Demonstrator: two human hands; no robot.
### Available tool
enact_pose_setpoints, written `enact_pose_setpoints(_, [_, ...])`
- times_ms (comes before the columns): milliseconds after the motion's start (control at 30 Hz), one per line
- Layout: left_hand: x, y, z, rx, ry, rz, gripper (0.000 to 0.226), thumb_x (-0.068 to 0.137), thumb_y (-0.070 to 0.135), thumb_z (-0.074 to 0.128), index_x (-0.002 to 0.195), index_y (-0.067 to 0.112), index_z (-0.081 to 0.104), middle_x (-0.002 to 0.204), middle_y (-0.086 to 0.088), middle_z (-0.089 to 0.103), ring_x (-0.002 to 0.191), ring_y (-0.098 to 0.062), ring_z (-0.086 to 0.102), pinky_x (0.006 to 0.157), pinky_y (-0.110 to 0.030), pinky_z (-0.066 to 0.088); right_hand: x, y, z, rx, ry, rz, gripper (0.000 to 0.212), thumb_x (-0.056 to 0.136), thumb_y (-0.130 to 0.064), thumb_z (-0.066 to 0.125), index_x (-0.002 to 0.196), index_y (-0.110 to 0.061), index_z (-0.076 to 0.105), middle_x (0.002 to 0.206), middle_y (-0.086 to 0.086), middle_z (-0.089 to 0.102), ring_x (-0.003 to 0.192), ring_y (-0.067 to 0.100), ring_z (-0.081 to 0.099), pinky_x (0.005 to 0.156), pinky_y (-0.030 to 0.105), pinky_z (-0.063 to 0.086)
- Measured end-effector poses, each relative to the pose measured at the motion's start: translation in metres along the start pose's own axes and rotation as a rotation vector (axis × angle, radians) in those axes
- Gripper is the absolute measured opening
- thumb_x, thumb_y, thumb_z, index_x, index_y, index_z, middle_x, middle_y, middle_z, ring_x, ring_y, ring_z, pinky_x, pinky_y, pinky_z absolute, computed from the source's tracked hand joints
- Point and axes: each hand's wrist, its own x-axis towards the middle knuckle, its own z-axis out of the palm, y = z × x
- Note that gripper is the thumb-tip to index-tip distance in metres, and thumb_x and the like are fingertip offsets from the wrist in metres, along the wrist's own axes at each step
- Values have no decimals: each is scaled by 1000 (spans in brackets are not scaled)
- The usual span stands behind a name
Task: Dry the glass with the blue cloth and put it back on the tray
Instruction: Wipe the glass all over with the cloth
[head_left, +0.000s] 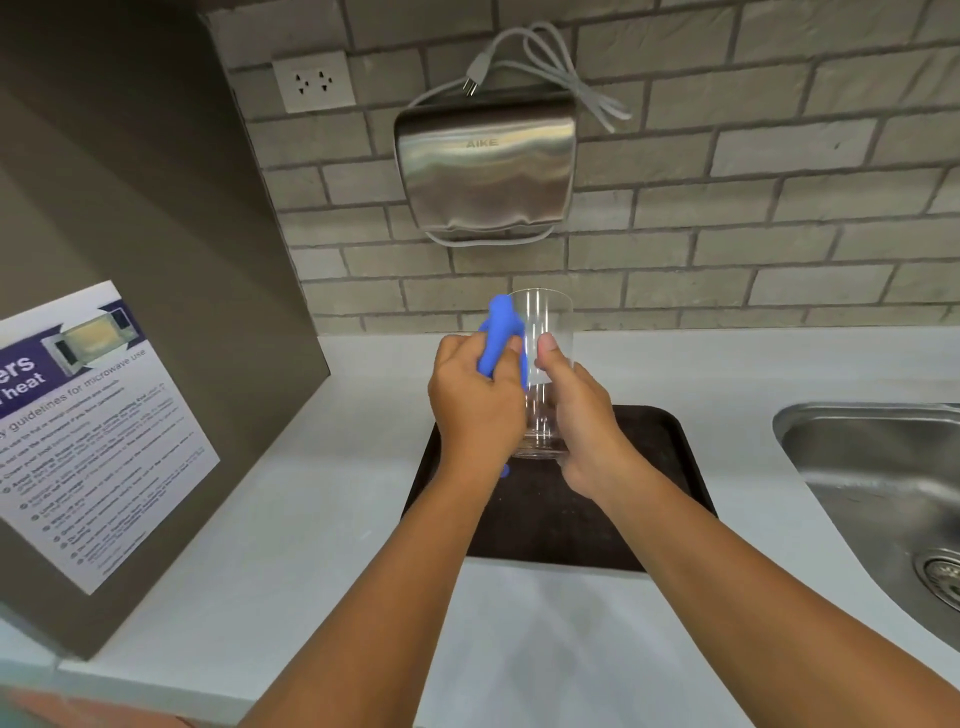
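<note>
Grey brick wall backs a pale countertop, with a steel hand dryer mounted on the bricks, its grey cord looped over the top and unplugged. A white socket sits on the wall to the dryer's left. At the left edge of the countertop stands a dark panel carrying a printed notice about microwave use. A steel sink is set into the countertop at its right edge.

Near the back edge of the countertop, between panel and sink, lies a dark tray. Above the tray's far half, a clear glass is held upright, rim up, lifted off the tray rather than standing on it.

The right hand grips the glass around its lower right side, thumb pressed on the near wall and fingers wrapped behind. The left hand is closed on a blue cloth, bunched in the fist. One end of the cloth sticks up beside the glass's left wall near the rim, touching it, and a small tip shows below the wrist. Whether any cloth reaches inside the glass cannot be told. Both forearms are bare and reach in from the near edge.
</note>
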Motion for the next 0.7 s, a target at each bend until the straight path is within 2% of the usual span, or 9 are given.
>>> enact_pose_setpoints(33, [7, -1, -1, -25, -3, -93, 26, 93, 26, 61, 67, 24, 58, 77, 1, 55, 64, -10, 58, 62, -24, 50, -1, 0, -1, 44, -32, 9, 58, 77, -67, 67, 106, -16, 64, 97, 17, 69, 73, 19, 72, 68, 41, 62])
enact_pose_setpoints(100, [17, -2, -3, -124, -70, -332, 25, 93, 31, 60, 69, 23, 60, 73, -8, 62, 64, -24, 62, 59, -37, 55, -2, 0, -5, 119, -87, 41, 59, 80, -63, 65, 113, -14, 62, 99, 17, 68, 81, 30, 71, 73, 47, 61])
enact_pose_setpoints(167, [23, -6, -7, -261, -144, -569, 19, 94, 32, 60, 82, 19, 67, 74, -9, 71, 61, -25, 69, 50, -32, 56, -3, 0, -7, 145, -152, 54, 75, 74, -66, 65, 122, -9, 60, 97, 15, 69, 81, 29, 71, 76, 48, 60])
enact_pose_setpoints(233, [23, -10, -9, -374, -165, -683, 21, 93, 32, 61, 99, 14, 71, 82, -10, 75, 65, -23, 72, 52, -31, 58, -4, 0, -8, 131, -231, 49, 80, 70, -67, 63, 123, -7, 63, 89, 10, 69, 75, 24, 71, 70, 42, 59])
enact_pose_setpoints(333, [22, -18, -5, -383, -110, -638, 20, 93, 34, 62, 100, 18, 72, 87, -9, 76, 76, -27, 74, 67, -42, 63, -3, 2, -7, 157, -227, 61, 70, 73, -64, 64, 119, -12, 67, 99, 16, 66, 89, 34, 68, 87, 55, 56])
enact_pose_setpoints(433, [18, -19, -3, -343, -59, -572, 21, 94, 35, 60, 85, 19, 70, 88, -19, 73, 76, -32, 69, 75, -49, 61, 2, 9, -4, 78, -23, -1, 59, 80, -60, 67, 113, -11, 63, 98, 19, 59, 88, 39, 64, 90, 62, 54])
enact_pose_setpoints(567, [17, -21, -2, -165, -13, -429, 28, 96, 34, 56, 85, 10, 64, 77, -13, 61, 67, -27, 61, 60, -34, 56, 3, 12, -4, -26, 33, -5, 39, 90, -60, 57, 99, -23, 65, 92, 9, 74, 75, 23, 76, 63, 40, 62])
enact_pose_setpoints(633, [12, -22, 0, -63, -4, -336, 29, 96, 34, 54, 83, 9, 62, 87, -14, 62, 73, -25, 62, 67, -32, 55, 3, 12, -3, -53, -19, 51, 45, 84, -65, 58, 102, -25, 65, 100, 11, 75, 82, 26, 77, 65, 43, 63])
enact_pose_setpoints(700, [5, -20, 1, -8, -7, -207, 25, 96, 32, 55, 77, 16, 59, 93, -7, 57, 69, -5, 60, 62, -15, 49, 3, 14, -1, -82, -26, 42, 56, 75, -69, 65, 106, -22, 64, 106, 14, 73, 89, 30, 76, 74, 51, 63])
